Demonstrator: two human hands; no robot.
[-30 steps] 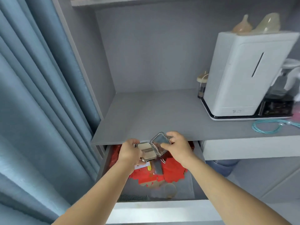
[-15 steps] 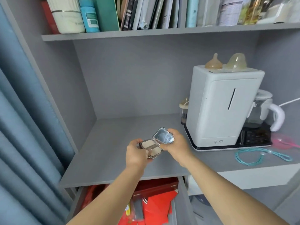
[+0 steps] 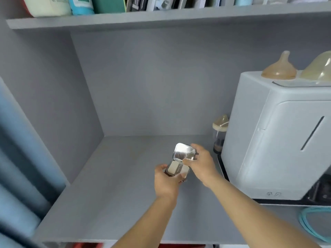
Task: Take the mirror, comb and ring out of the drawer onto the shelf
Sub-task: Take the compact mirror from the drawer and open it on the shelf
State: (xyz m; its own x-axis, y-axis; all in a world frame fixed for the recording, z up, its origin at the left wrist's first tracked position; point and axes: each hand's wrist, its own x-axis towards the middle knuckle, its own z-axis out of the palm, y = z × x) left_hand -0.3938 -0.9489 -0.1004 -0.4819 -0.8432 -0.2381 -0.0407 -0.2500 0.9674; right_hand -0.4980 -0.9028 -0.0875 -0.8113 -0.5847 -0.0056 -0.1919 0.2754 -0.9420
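A small folding compact mirror (image 3: 184, 153) with a silver frame is hinged open above the grey shelf (image 3: 116, 185). My left hand (image 3: 165, 182) grips its lower half, which shows a pale panel. My right hand (image 3: 201, 162) pinches the raised upper half, whose glass faces me. Both hands hover over the middle of the shelf, just left of the white appliance. Only a thin red strip of the drawer (image 3: 86, 245) shows at the bottom edge. The comb and ring are out of sight.
A tall white appliance (image 3: 279, 140) fills the shelf's right side, with two silicone teats (image 3: 279, 68) on top and a small bottle (image 3: 220, 134) behind its left corner. A teal cord (image 3: 311, 228) lies at the right front. Books and containers line the upper shelf (image 3: 161, 15). A blue curtain (image 3: 16, 158) hangs on the left.
Both hands lifted the open mirror out of the drawer and carried it forward over the shelf. My view rose, so the drawer has nearly dropped out of frame.
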